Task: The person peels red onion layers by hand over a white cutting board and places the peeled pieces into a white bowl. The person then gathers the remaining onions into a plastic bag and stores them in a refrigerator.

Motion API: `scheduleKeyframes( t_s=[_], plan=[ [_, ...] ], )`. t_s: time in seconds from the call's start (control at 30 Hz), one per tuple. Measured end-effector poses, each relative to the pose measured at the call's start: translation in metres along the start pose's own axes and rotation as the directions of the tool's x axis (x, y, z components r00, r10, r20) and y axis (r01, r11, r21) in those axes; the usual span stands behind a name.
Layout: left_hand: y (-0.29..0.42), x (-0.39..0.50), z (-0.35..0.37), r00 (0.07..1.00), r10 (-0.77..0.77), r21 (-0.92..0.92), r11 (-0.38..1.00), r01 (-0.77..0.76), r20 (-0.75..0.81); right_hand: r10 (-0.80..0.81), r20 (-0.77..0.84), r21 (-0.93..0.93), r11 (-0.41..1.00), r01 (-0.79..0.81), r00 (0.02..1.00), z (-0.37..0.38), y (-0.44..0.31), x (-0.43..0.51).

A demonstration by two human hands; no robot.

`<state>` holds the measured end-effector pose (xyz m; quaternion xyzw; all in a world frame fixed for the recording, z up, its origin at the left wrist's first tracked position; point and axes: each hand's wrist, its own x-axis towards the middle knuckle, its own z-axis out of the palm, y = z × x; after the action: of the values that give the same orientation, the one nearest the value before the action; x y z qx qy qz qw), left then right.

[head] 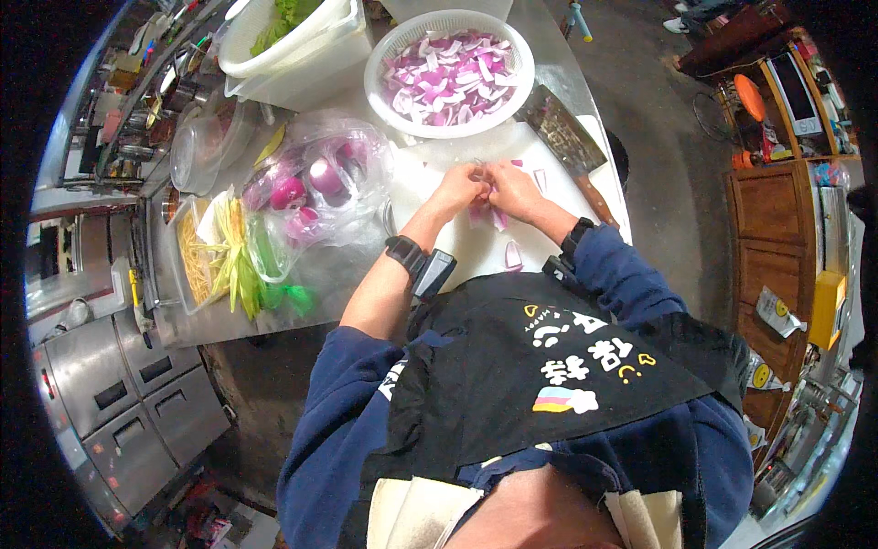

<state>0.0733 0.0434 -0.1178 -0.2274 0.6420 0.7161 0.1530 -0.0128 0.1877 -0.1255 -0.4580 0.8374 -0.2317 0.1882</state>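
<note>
My left hand (464,187) and my right hand (513,191) meet over a white cutting board (453,237), fingertips pinched together around a purple onion piece, mostly hidden by the fingers. Just below them lie cut purple onion pieces (499,218), and a single onion wedge (513,255) rests nearer to me. A cleaver (566,134) with a wooden handle lies flat on the board's right side, its blade marked with wet residue. Beyond the board, a white plastic colander (376,82) is heaped with chopped purple onion (453,79).
To the left, a clear plastic bag (367,185) holds whole purple onions (326,176). Yellow-green leafy stalks (234,264) and a tray of thin yellow strips (194,250) sit near the table's left edge. A white basket (236,65) with green leaves stands at the back left.
</note>
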Motion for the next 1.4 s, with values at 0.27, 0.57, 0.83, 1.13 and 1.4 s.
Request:
scheduleKeyframes(
  t_s=[0.27,0.57,0.83,1.13,1.4],
  plan=[
    [0.028,-0.033,-0.01,0.991,0.097,-0.298,0.952,-0.065,0.093,0.148,0.153,0.899,0.39,-0.199,0.977,-0.056,-0.013,-0.022],
    [0.035,-0.039,-0.021,0.99,0.116,-0.1,0.987,-0.123,-0.08,0.159,0.005,0.649,0.751,-0.125,0.987,-0.078,-0.013,-0.009],
    [-0.006,-0.032,-0.01,0.997,-0.027,0.037,0.999,0.03,-0.072,-0.028,0.062,-0.059,0.998,0.032,0.998,-0.015,-0.005,-0.013],
    [0.039,-0.053,-0.012,0.996,0.094,-0.361,0.928,-0.089,-0.004,0.118,0.059,0.81,0.575,-0.117,0.991,-0.071,-0.045,-0.019],
    [0.094,-0.058,-0.018,0.968,0.246,-0.56,0.795,-0.233,-0.054,0.05,0.003,0.95,0.31,-0.018,0.999,-0.121,-0.064,0.0]
  ],
)
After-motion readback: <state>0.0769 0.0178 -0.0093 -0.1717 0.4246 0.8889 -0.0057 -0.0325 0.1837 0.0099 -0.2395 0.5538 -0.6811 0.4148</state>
